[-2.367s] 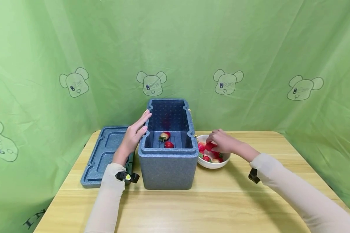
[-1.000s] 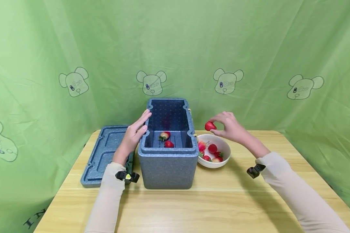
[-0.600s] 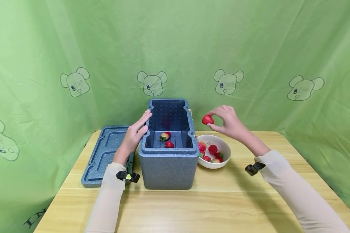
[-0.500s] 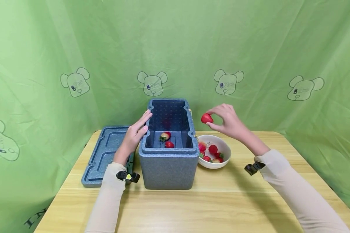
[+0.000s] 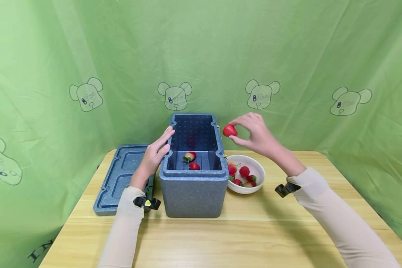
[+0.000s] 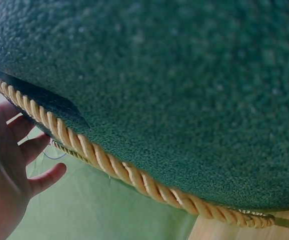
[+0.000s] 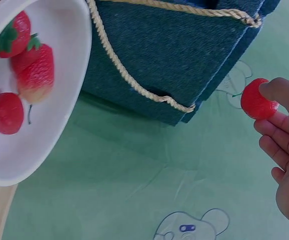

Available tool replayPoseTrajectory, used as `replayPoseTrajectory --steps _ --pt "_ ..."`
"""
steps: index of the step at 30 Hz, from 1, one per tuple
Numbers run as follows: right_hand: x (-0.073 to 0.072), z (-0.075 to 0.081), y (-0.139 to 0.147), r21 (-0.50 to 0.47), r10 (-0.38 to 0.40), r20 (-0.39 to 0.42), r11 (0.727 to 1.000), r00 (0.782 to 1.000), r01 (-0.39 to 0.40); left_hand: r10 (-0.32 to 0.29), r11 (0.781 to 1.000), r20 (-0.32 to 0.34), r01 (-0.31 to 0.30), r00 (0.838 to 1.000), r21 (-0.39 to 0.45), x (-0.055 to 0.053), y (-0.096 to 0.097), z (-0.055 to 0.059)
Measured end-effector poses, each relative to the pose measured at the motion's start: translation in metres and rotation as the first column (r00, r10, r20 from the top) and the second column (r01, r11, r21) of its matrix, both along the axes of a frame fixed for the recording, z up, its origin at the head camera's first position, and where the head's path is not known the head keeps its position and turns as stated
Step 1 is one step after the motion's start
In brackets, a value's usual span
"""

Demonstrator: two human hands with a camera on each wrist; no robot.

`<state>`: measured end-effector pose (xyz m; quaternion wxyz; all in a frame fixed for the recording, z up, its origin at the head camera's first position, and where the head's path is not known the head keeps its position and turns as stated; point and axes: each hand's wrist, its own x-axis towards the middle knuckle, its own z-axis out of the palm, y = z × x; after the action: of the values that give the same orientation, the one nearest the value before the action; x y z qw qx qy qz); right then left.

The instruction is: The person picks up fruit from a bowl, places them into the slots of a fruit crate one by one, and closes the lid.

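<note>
Between thumb and fingers my right hand (image 5: 256, 134) pinches a red strawberry (image 5: 230, 130), held in the air just right of the blue-grey foam box (image 5: 194, 195). In the right wrist view the same strawberry (image 7: 258, 99) shows beyond the box's rope-hung side. My left hand (image 5: 153, 154) rests with extended fingers against the box's left rim; in the left wrist view the hand (image 6: 9, 170) lies beside the box's wall and rope (image 6: 119, 167). Inside the box are two strawberries, one pale and red (image 5: 189, 156), one red (image 5: 194, 166).
A white bowl (image 5: 242, 190) with several strawberries stands against the box's right side. The box's lid (image 5: 120, 182) lies on the wooden table (image 5: 201, 242) at left. A green curtain (image 5: 214, 44) with bear-head prints hangs behind and at both sides.
My right hand has lifted the strawberry out of the white bowl and carried it up and left toward the box. The left hand stays at the box's rim.
</note>
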<state>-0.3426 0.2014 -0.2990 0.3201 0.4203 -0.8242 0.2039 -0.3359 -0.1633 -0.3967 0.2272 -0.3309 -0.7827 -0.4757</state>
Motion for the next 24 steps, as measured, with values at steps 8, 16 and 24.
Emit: replayPoseTrajectory --steps 8,16,24 --pt "0.006 0.012 -0.016 0.010 0.039 -0.021 0.999 0.999 -0.039 0.001 1.000 0.009 -0.001 1.000 0.000 -0.001 -0.001 0.000" --pt "0.012 0.023 -0.031 0.042 0.058 -0.016 0.998 0.998 -0.057 0.012 1.000 0.019 -0.012 1.000 -0.014 -0.001 -0.002 0.000" --pt "0.018 0.033 -0.045 0.122 0.058 -0.016 0.991 0.998 -0.056 0.011 1.000 0.029 -0.010 1.000 -0.023 0.000 -0.001 0.000"
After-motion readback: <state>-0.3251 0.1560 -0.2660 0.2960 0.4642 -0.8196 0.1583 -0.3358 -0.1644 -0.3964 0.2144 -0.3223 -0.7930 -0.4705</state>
